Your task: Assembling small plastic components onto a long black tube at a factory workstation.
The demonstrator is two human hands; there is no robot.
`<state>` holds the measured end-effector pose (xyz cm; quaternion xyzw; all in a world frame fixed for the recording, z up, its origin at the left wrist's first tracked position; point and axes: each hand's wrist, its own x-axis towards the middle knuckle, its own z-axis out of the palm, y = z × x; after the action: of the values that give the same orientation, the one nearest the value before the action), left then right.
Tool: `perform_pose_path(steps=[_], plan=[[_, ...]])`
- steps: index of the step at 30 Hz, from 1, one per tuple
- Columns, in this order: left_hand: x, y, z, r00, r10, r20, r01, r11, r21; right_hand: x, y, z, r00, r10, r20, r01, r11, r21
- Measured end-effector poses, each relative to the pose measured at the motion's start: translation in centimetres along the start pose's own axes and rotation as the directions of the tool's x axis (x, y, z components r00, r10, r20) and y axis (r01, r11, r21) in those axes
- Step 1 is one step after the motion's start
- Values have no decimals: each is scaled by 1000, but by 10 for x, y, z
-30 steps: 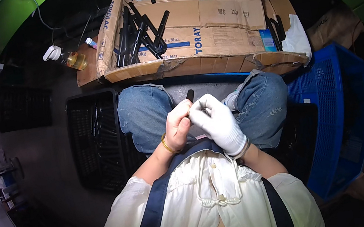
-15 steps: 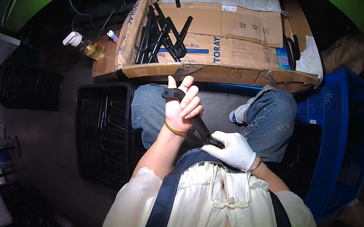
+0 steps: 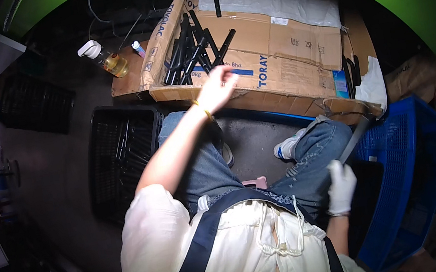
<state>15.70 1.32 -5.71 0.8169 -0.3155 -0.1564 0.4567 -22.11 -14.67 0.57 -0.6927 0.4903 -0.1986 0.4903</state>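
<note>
My bare left hand (image 3: 216, 89), a yellow band at its wrist, stretches over the front edge of the cardboard box (image 3: 292, 95). Its fingers are apart and hold nothing I can see; they are just short of a loose heap of black tubes (image 3: 225, 48) in the box. Off to the right, my right hand (image 3: 341, 185) wears a white glove and is closed on one end of a black tube (image 3: 357, 139). That tube slants up and away beside my right knee, its surface shining grey in the light.
A black crate (image 3: 96, 162) with many black tubes stands left of my legs. Blue plastic crates (image 3: 401, 163) are on the right. A spray bottle (image 3: 112, 64) with yellowish liquid stands left of the box. A pink object (image 3: 256, 182) shows between my thighs.
My left hand has let go of the black tube and moved forward to the box. My right hand has carried the tube away to the right, toward the blue crates.
</note>
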Motion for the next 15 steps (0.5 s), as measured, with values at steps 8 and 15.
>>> perform_pose_path(steps=[8, 15], plan=[[-24, 67, 46, 811, 195, 551, 138, 853, -504, -3, -30, 43, 968, -172, 180, 202, 965, -167], [-72, 40, -50, 963, -268, -10, 59, 250, -966, 2, -72, 124, 797, -338, 500, 350, 934, 73]])
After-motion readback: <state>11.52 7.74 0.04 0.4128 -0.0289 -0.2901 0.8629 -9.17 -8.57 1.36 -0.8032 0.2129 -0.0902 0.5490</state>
